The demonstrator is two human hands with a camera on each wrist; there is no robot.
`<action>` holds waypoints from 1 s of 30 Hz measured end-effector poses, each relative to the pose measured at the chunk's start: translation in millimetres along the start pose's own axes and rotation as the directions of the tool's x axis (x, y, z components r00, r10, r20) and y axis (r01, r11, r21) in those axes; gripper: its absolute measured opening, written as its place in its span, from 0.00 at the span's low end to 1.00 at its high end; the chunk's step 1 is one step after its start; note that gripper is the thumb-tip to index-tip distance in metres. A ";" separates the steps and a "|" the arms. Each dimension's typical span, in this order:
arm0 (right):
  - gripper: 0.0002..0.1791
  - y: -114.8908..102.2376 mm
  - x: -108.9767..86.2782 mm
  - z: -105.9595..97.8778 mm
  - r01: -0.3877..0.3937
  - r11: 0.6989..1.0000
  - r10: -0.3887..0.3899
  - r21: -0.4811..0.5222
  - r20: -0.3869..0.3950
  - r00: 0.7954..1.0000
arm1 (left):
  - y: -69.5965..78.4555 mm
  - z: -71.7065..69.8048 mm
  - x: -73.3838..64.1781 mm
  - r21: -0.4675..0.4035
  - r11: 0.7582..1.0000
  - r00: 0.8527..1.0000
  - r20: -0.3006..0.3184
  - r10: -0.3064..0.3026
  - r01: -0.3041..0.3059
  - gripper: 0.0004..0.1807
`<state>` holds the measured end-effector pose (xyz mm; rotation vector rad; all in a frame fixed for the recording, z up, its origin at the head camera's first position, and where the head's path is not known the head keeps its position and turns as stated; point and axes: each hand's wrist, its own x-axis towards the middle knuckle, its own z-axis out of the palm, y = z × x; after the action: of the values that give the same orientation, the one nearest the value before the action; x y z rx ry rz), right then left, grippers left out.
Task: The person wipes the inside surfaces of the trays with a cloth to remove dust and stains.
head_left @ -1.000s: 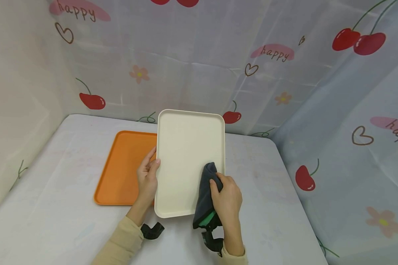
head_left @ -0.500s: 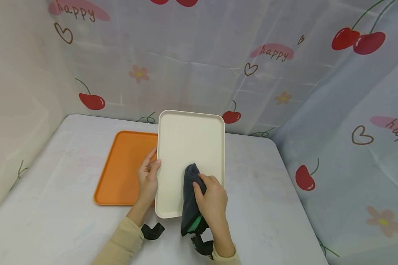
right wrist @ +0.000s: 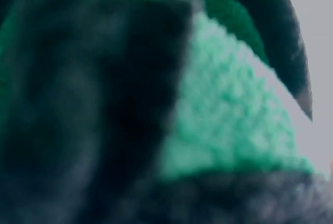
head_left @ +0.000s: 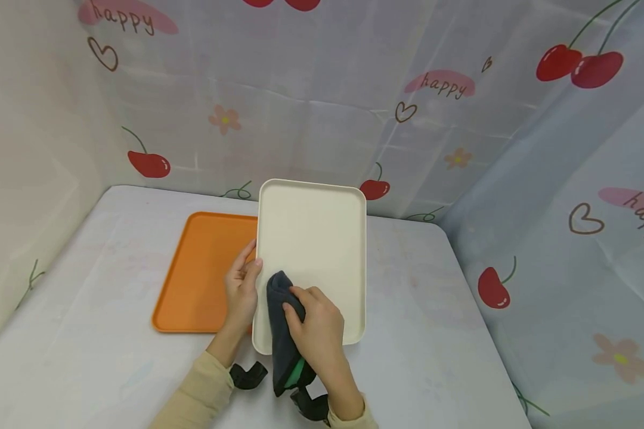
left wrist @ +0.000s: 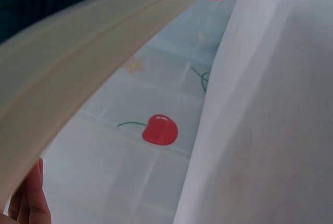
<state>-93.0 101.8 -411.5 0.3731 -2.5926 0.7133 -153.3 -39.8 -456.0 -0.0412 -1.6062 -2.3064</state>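
Observation:
Tilted up above the table, a cream rectangular tray point(head_left: 316, 238) faces the head camera. My left hand point(head_left: 241, 292) grips its left edge, thumb at the rim and fingers partly behind; the left wrist view shows the tray's edge point(left wrist: 78, 73) and some fingers point(left wrist: 34, 198) beneath. A folded dark grey cloth point(head_left: 281, 322) with a green inner side lies against the tray's lower left part. My right hand point(head_left: 316, 325) pinches this cloth between thumb and fingers. Close up, the cloth's green pile point(right wrist: 229, 109) fills much of the right wrist view.
An orange tray point(head_left: 204, 274) lies flat on the white-covered table point(head_left: 418, 333), partly hidden behind the cream tray and left hand. A curtain point(head_left: 311, 119) printed with cherries hangs behind the table and along its right side. Black wrist mounts point(head_left: 248, 375) sit under both wrists.
My right hand has moved the cloth leftward across the tray's lower part, from its right edge to its left side. The left hand and cream tray have stayed nearly still.

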 end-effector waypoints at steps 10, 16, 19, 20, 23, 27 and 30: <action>0.16 -12.6 -0.6 2.4 0.037 0.999 -0.040 0.036 0.084 0.996 | 1.4 -0.6 -0.7 0.039 0.999 0.999 -0.017 -0.028 0.029 0.23; 0.16 -12.5 -1.7 2.6 0.035 0.999 -0.038 0.041 0.084 0.996 | 1.1 -1.7 -0.3 0.025 1.000 1.000 -0.012 -0.017 0.017 0.24; 0.16 -11.3 -2.6 2.8 0.030 0.999 -0.033 0.041 0.076 0.997 | 1.0 -1.5 -0.3 0.028 0.999 1.000 -0.013 -0.016 0.016 0.24; 0.16 -10.8 -2.9 2.8 0.027 0.999 -0.030 0.040 0.073 0.997 | 1.0 -1.5 -0.3 0.029 0.999 1.000 -0.013 -0.015 0.015 0.24; 0.15 -9.3 -4.0 2.5 0.017 0.999 -0.020 0.036 0.064 0.998 | 1.1 -1.1 -0.3 0.025 1.000 1.000 -0.013 -0.013 0.013 0.24; 0.15 -6.5 -5.1 1.5 0.004 1.000 -0.005 0.027 0.056 0.998 | 0.7 -0.6 -0.7 0.022 1.000 1.000 -0.012 -0.010 0.010 0.24; 0.15 -3.6 -6.2 0.3 -0.002 1.000 0.001 0.019 0.047 0.999 | 0.5 -0.5 -0.9 0.016 1.000 1.000 -0.008 -0.005 0.006 0.24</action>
<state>-86.4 99.5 -413.1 0.3984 -2.6324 0.7390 -152.2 -40.2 -455.9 -0.0238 -1.6232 -2.2944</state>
